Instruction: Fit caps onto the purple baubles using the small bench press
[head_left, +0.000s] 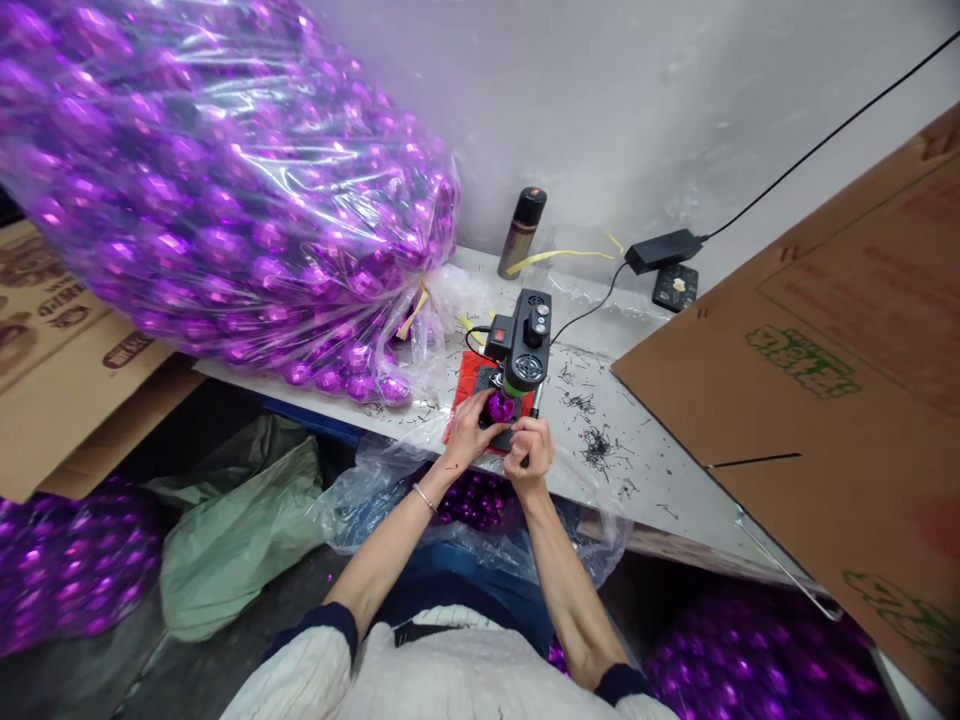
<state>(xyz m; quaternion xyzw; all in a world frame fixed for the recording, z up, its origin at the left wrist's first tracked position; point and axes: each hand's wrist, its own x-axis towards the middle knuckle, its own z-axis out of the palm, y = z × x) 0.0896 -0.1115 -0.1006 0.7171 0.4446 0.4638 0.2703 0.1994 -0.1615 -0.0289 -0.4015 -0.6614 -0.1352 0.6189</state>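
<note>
A small black machine (531, 345) with a red switch stands on a red sheet (466, 390) on the white table. Under its green-ringed head sits a shiny purple ball (501, 406). My left hand (474, 428) holds the ball from the left, thumb and fingers around it. Right of the ball, my right hand (529, 450) is closed around the machine's black lever handle (535, 400), most of which is hidden by the fingers. Below my hands an open clear plastic bag (367, 500) holds several purple balls (476, 500).
A big bag of purple balls (262, 200) leans over the table's left side. At the back are a spray can (519, 235), a power adapter (663, 250) and its cable. Cardboard boxes (840, 380) fill the right. Black scraps (596, 445) dot the table (660, 480).
</note>
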